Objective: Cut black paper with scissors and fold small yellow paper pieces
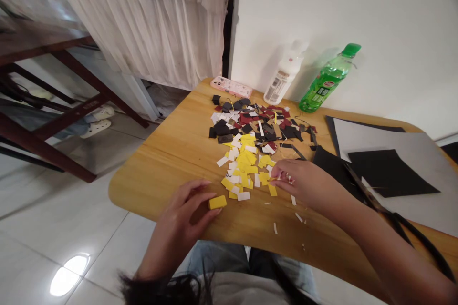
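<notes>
My left hand (pixel 188 209) is closed, pinching a small stack of yellow paper pieces (pixel 217 202) between thumb and fingers just above the wooden table. To its right, my right hand (pixel 304 181) is closed too, its thumb and fingertips on a yellow paper piece seen edge-on; small whitish bits show by the curled fingers. Between the hands spreads a loose pile of yellow and white paper pieces (pixel 246 159). Behind it lie black, dark red, brown and white paper pieces (pixel 246 119). Thin white slivers (pixel 275 228) are scattered near the table's front edge.
On the wooden table (pixel 150 171), scissors (pixel 372 198) with black handles lie under my right forearm, beside black paper (pixel 393 171) and grey sheets (pixel 379 136). A pink phone case (pixel 231 86), a white bottle (pixel 282 78) and a green bottle (pixel 327 81) stand along the back.
</notes>
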Demonstrator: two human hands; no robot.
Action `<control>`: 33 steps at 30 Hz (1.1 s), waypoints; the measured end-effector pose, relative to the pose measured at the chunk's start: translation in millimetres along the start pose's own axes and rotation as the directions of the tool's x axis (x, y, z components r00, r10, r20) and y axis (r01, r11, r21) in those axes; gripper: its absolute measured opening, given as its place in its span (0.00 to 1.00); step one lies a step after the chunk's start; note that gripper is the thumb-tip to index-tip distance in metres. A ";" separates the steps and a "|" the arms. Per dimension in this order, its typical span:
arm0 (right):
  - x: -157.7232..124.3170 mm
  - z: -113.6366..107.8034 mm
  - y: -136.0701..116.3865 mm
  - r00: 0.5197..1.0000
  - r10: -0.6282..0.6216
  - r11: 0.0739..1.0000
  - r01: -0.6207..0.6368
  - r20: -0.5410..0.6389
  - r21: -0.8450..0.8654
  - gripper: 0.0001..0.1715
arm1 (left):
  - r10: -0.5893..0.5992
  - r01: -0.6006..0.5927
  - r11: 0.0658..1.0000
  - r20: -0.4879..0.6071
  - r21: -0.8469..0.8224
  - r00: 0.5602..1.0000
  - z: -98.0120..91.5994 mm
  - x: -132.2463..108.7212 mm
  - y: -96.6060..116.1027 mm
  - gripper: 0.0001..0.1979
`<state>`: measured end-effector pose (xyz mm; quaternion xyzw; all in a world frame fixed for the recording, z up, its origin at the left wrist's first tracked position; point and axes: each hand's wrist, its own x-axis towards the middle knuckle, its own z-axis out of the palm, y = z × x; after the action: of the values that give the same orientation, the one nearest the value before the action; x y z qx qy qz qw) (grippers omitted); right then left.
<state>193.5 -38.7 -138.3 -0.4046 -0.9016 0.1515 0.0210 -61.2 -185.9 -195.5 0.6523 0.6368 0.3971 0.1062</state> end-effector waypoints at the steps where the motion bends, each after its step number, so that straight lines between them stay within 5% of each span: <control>1: -2.8 0.0 -0.6 1.000 0.010 1.000 -0.010 -0.015 0.020 0.05 | -0.003 0.003 1.000 -0.009 -0.004 1.000 1.0 -0.5 -0.7 0.11; 8: -35.5 10.3 -19.4 0.958 0.144 0.902 -0.024 -0.248 0.431 0.07 | 0.006 -0.006 1.000 -0.016 -0.002 1.000 3.0 -2.6 -0.6 0.13; 15: -40.6 39.2 -52.4 0.945 0.266 0.720 -0.065 -0.189 0.691 0.10 | 0.040 -0.040 0.999 -0.045 -0.003 0.998 4.1 -5.0 -1.4 0.08; 21: -27.7 59.0 -77.9 0.946 0.318 0.538 -0.124 -0.065 0.834 0.13 | 0.065 -0.064 0.997 -0.009 0.032 0.998 1.1 -6.1 0.5 0.15; 26: -26.0 66.1 -84.4 0.945 0.328 0.375 -0.133 0.003 0.918 0.11 | 0.121 -0.118 0.990 -0.033 0.074 0.992 0.7 -6.5 -0.1 0.10; 33: -30.8 70.5 -86.3 0.927 0.372 0.284 -0.158 0.043 0.946 0.14 | 0.156 -0.155 0.981 -0.004 0.115 0.988 -0.2 -8.1 -1.1 0.12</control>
<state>140.4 -133.6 -177.9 -0.4741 -0.5610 0.6046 0.3082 -61.1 -193.3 -199.2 0.7024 0.6064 0.3713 0.0330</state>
